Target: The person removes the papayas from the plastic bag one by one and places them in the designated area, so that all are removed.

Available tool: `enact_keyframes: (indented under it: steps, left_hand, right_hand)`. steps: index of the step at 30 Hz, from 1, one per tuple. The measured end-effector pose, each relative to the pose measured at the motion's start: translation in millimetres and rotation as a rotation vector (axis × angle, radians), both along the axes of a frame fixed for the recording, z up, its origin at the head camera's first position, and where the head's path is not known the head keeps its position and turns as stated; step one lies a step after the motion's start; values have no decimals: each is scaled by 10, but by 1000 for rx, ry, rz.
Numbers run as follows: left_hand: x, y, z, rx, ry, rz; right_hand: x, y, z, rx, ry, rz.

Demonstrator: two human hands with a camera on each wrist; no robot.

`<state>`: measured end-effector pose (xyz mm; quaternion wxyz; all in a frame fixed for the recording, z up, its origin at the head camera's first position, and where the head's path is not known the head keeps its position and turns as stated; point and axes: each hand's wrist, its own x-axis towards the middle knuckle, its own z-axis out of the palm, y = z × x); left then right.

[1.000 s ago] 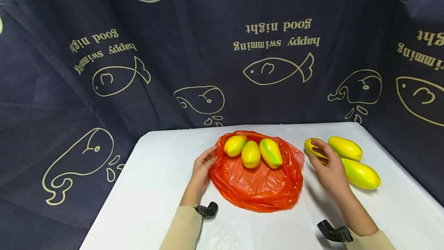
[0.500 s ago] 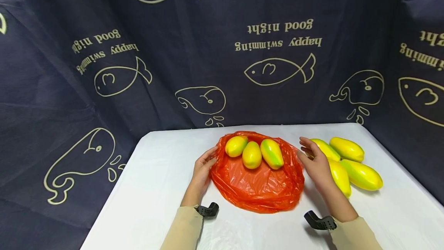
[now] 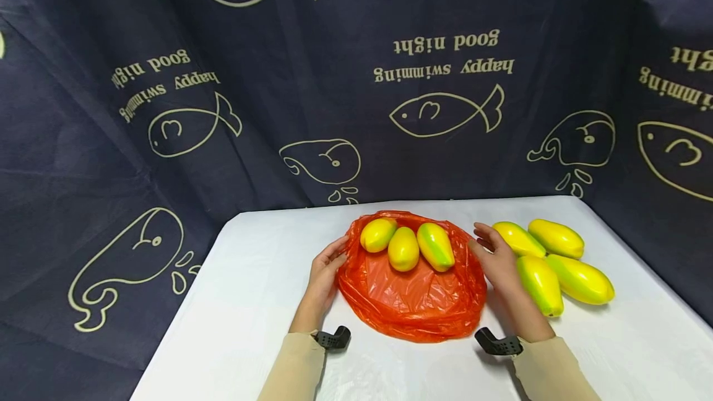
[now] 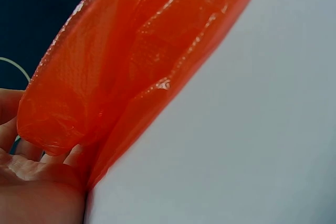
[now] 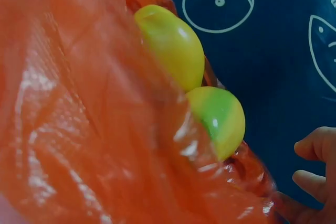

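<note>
Red bag sits on the white bench, between your two hands. Your left hand touches its left edge with loose fingers. Your right hand is at its right edge, fingers loose and spread. Farther back, three yellow fruits lie in the bag. Four more fruits lie to the right. Behind hangs dark cloth with fish pictures.

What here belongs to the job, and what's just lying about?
Likely the job:
red plastic bag
three papaya-like fruits inside it
probably four similar fruits beside it
left hand
right hand

Just background:
white tabletop
dark fish-print curtain
black wrist devices
</note>
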<state>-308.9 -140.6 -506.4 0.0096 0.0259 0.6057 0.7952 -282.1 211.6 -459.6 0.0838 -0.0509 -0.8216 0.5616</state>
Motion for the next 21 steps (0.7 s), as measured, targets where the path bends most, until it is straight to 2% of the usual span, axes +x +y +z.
enact_keyframes:
  steps: [6,12,15,21]
  left_hand:
    - [-1,-3,-10,-13,0,-12]
    - [-10,-8,-27,-17,-5,-12]
    - [-4,-11,-28,-16,-15,-11]
    - [1,-10,-16,-10,-1,-18]
  right_hand:
    - [-60,9,-73,-18,-55,-28]
    - [-114,-27,-130,-127,-110,-17]
    - [-129,-50,-133,-168,-142,-8]
    - [-145,-64,-114,-157,-174,52]
